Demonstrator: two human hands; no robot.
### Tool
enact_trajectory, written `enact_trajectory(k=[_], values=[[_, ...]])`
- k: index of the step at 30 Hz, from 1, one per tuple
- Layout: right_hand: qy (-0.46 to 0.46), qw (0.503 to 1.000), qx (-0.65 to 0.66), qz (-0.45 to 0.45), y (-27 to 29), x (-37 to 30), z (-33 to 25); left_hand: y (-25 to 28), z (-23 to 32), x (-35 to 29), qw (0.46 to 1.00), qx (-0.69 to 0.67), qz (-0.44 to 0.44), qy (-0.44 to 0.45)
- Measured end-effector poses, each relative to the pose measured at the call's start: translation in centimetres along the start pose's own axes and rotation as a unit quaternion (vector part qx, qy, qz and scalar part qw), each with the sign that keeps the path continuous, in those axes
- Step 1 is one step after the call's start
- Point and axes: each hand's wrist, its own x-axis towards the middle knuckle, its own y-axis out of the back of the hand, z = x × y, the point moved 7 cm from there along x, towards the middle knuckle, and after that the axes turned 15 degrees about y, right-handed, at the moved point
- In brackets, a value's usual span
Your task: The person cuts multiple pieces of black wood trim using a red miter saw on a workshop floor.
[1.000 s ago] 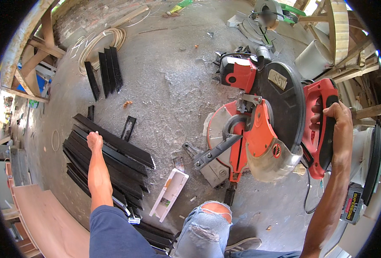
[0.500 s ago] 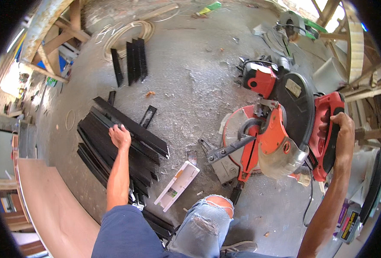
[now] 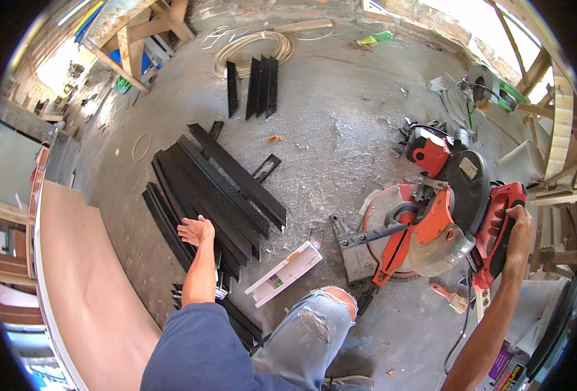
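R hand (image 3: 520,225) round saw hdl (image 3: 509,193), L hand (image 3: 198,232) over blk strips (image 3: 200,189)

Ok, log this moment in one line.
left hand: open, over black strips; right hand: gripping red saw handle; white tray: on floor beside strips

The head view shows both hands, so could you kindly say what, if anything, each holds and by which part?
The right hand holds the miter saw by its handle. The left hand, open near the black strips, appears to hold nothing.
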Motion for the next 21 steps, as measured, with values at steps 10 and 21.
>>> enact_trajectory(k=[10, 21], values=[[-0.001, 1.000, 0.008, -0.030, 0.4, 1.3, 1.6, -5.7, -17.5, 7.2, 0.959, -0.083, -0.142, 0.229], [0.011, 1.000, 0.001, -0.012, 0.5, 1.2, 1.4, -8.3, -18.3, 11.2, 0.932, -0.192, -0.281, 0.128]])
